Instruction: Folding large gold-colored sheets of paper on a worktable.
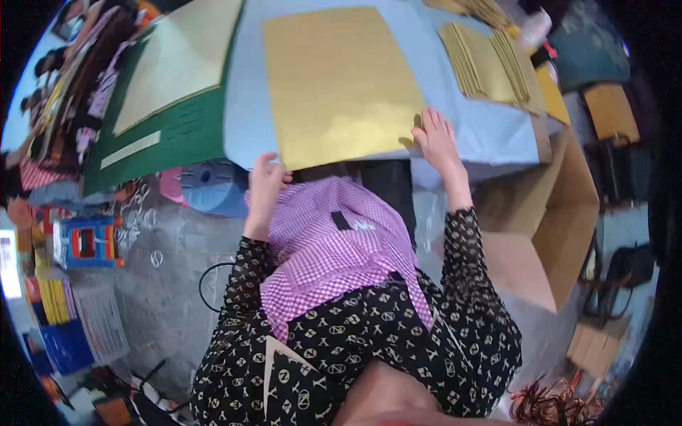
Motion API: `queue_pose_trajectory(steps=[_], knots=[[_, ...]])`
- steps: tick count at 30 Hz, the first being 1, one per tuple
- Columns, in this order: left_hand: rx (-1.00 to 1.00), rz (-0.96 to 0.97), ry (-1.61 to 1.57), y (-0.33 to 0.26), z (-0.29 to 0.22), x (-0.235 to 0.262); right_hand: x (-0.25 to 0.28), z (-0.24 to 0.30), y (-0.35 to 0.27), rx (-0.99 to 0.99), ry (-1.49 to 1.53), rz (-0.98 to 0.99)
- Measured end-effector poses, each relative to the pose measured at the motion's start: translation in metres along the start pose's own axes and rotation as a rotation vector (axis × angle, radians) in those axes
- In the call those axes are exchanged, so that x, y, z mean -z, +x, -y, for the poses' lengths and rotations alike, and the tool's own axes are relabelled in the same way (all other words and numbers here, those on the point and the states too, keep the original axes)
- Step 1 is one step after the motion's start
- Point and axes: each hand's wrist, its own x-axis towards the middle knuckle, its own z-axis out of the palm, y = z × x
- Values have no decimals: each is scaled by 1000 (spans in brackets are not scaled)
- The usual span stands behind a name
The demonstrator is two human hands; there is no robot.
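A: Though hard to call from above, looks like the squaring-up step: gold sheet (341,85) laid flat on the pale blue table cover (490,128), near edge drawn right to the table's front edge.

B: Agreed. Right hand (437,136)?

A: Spread open, fingers apart, palm pressed down on the sheet's near right corner. Pinning, not gripping.

B: And the left hand (266,181)?

A: Curled at the near left corner, just where sheet meets table edge. Fingers bunched together, thumb up by the corner. Pinched on the sheet or merely bunched against it? Cannot tell; knuckles in the way.

B: Anything crowding the work?

A: Not much. Stack of folded gold sheets (490,64) off to the far right, well apart. Green cutting mat (177,128) to the left with another gold sheet (177,60) on top, just beside but not touching. Open cardboard box (547,220) down at the right, below table height. Pink checked cloth (334,241) across the lap.

B: So, for a next move?

A: Probably calls for even pressure from both corners and a clean hold on the left one. Thin, shiny stock; likely to crease or slide if tugged from one side only. Best kept flat, eased rather than yanked.
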Motion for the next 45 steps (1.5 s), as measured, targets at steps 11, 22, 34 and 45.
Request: queue_pose_trajectory(steps=[11, 22, 34, 45], knots=[[34, -23, 16, -4, 15, -13, -3, 150, 40, 1088, 204, 330], [125, 20, 49, -12, 7, -8, -43, 168, 88, 1317, 114, 311], [158, 75, -52, -8, 8, -1, -68, 182, 139, 1263, 136, 240], [123, 77, -85, -13, 3, -9, -83, 182, 229, 1083, 178, 276]])
